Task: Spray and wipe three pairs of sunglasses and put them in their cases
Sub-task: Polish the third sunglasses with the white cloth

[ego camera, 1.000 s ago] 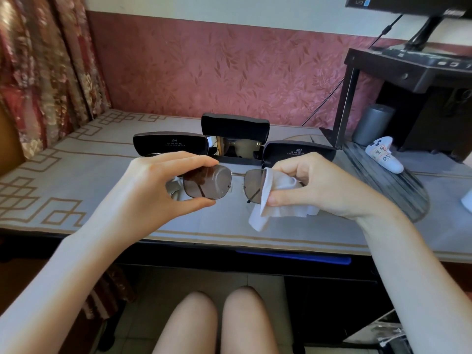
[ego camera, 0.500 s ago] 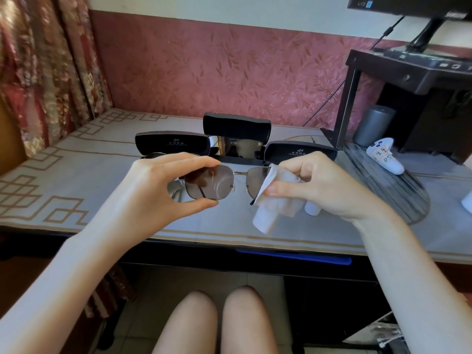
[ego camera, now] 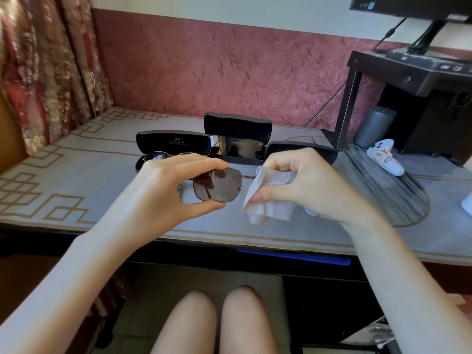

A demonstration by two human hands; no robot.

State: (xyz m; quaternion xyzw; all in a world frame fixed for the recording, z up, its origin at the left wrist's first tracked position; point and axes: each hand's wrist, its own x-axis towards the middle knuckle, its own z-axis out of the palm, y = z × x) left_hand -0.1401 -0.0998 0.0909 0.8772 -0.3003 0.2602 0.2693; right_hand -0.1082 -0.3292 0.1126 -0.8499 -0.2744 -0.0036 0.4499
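Observation:
My left hand (ego camera: pixel 163 187) pinches a pair of brown-lensed, thin-framed sunglasses (ego camera: pixel 219 185) by the rim of one lens, above the desk's front part. My right hand (ego camera: pixel 304 185) grips a white cloth (ego camera: pixel 268 198) folded over the other lens, which is hidden. Behind them stand three open black cases: the left case (ego camera: pixel 173 143) with sunglasses in it, the middle case (ego camera: pixel 237 126) with dark sunglasses inside, and the right case (ego camera: pixel 301 148), mostly behind my right hand.
The desk (ego camera: pixel 76 180) carries a patterned grey mat. At the right are a dark round mat (ego camera: pixel 388 190), a white labelled game controller (ego camera: pixel 385 159), a grey cylinder (ego camera: pixel 373 126) and a black monitor stand (ego camera: pixel 408 70). A curtain hangs at the left. My knees are below the desk edge.
The cloth in my right hand has slid over the right lens and now covers it fully. My left hand keeps its hold on the sunglasses in the same place.

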